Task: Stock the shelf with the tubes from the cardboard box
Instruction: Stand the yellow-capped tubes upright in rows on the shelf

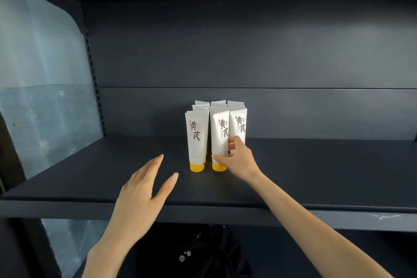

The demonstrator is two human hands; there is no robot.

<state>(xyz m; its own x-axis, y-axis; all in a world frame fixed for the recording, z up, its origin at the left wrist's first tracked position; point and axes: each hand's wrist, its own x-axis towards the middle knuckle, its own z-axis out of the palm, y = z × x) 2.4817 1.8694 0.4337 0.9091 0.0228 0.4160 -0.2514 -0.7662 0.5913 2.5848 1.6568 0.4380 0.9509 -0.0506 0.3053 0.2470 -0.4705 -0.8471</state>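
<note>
— Dark metal shelf (90, 171), dark back panel, a pale translucent sheet off to the left. What's on it?

— White tubes (215, 117), bunched mid-shelf. Each stands on its yellow cap, crimped end up, long axis vertical; the middle front tube (220, 137) tips a little to the left.

— How many?

— Three across the front, printed faces toward us. More crimped tops show in rows behind; I can't count those surely.

— And the hands?

— The right hand (240, 160) pinches that middle front tube low on its body. The left hand (144, 189) hovers above the shelf, fingers spread, gripping nothing.
</note>
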